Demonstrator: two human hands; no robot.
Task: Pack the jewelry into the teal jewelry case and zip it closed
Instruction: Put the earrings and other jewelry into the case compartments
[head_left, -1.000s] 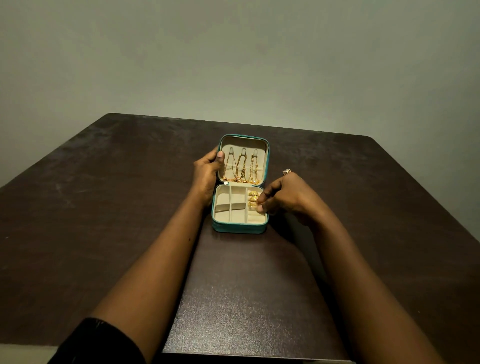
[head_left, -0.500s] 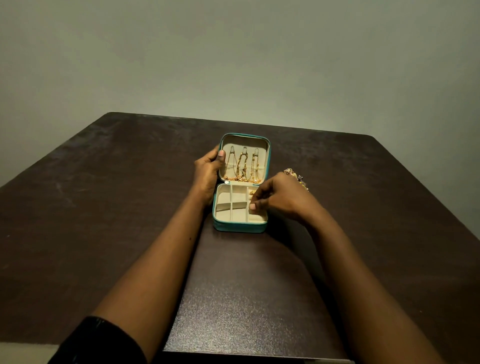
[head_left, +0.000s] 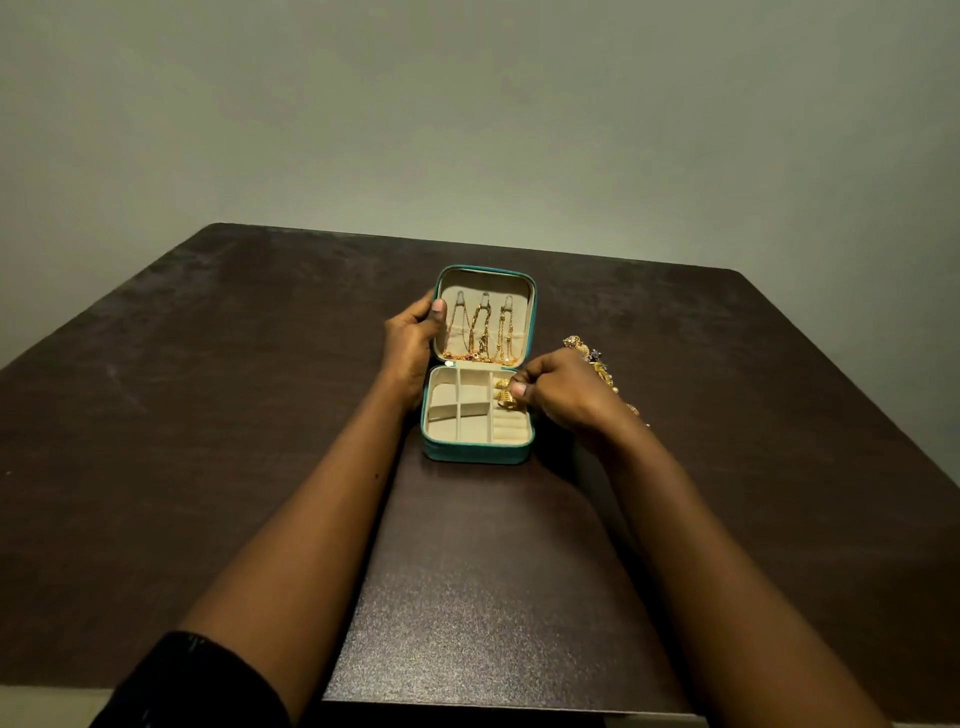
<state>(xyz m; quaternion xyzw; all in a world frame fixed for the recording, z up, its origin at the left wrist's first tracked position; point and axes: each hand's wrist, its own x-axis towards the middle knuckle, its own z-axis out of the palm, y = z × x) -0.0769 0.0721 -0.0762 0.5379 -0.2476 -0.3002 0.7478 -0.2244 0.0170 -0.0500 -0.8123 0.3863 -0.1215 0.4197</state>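
Case: Because its lid (head_left: 531, 325) is tipped up toward 12 o'clock, I read the teal jewelry case (head_left: 475, 453) as open in the middle of the surface (head_left: 208, 415), tray facing me and zip not yet run.
Left hand: The left hand (head_left: 410, 348) comes in at the lid's 9 o'clock. Its grip is closed on the lid edge, thumb on the lining and fingers behind. I judge it props the lid and pins the case so that it cannot slide.
Right hand: The right hand (head_left: 561, 387) reaches in from 3 o'clock, its grip narrowed to a fingertip pinch on a gold ring (head_left: 505, 399) over the ring rolls (head_left: 509, 428).
Ring rolls: They fill the tray's 3 o'clock column. A second ring (head_left: 501, 383) sits just beyond the pinched one, so I take it the rings are being seated in a row, 12 o'clock end first.
Necklaces: The necklaces (head_left: 483, 332) hang from three hooks inside the lid, chains gathered at its lower edge. Hung like this they should not tangle.
Compartments: The divided compartments (head_left: 441, 400) from 9 to 6 o'clock look bare, as far as I can tell.
Loose jewelry: The loose jewelry (head_left: 592, 358) lies at the case's 2 o'clock, partly hidden by the right hand and close by for the next pick.
Progress: I'd call it mid-packing, with closing and zipping yet to do.
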